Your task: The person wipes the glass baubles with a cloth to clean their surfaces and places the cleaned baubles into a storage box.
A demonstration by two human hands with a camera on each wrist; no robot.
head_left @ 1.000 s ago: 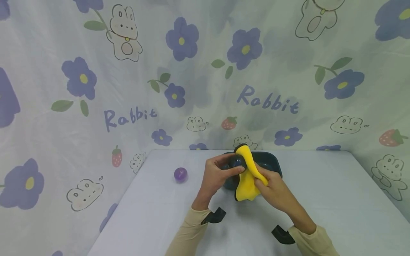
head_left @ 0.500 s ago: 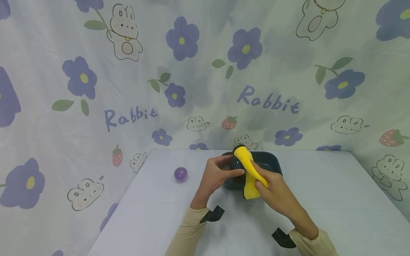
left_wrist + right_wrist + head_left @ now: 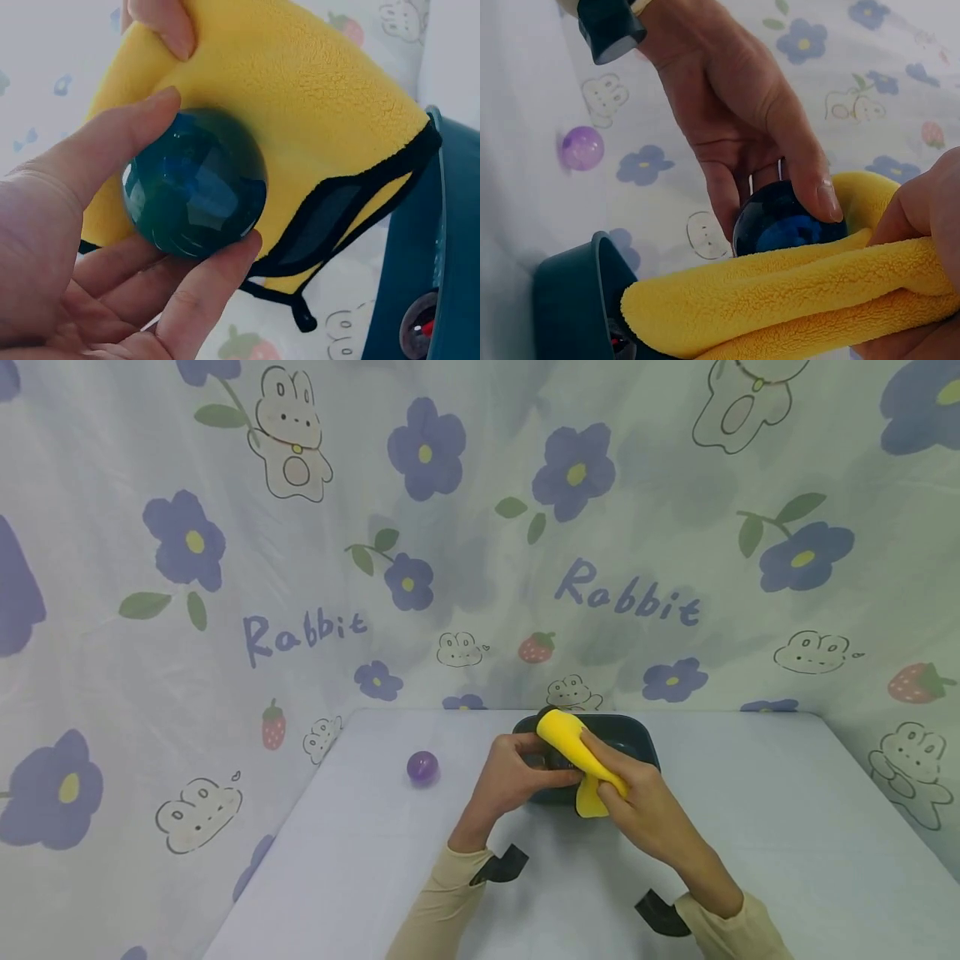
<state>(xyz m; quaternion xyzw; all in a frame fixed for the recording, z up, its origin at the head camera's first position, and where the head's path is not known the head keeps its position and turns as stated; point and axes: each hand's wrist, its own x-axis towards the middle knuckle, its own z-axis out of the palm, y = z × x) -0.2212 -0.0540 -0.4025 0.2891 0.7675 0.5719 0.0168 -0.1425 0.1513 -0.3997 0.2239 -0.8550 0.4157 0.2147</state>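
Backdrop (image 3: 480, 527) lettering: "Rabbit"

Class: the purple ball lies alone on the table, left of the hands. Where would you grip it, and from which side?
Probably from above, fingertips on opposite sides of the purple ball at its widest part. It is round and smooth with no handle, rests apart from the tray on the table, and open cloth surrounds it.

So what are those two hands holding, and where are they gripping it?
The left hand grips a dark ball around its sides; the right hand pinches a yellow cloth, bunched, against it.
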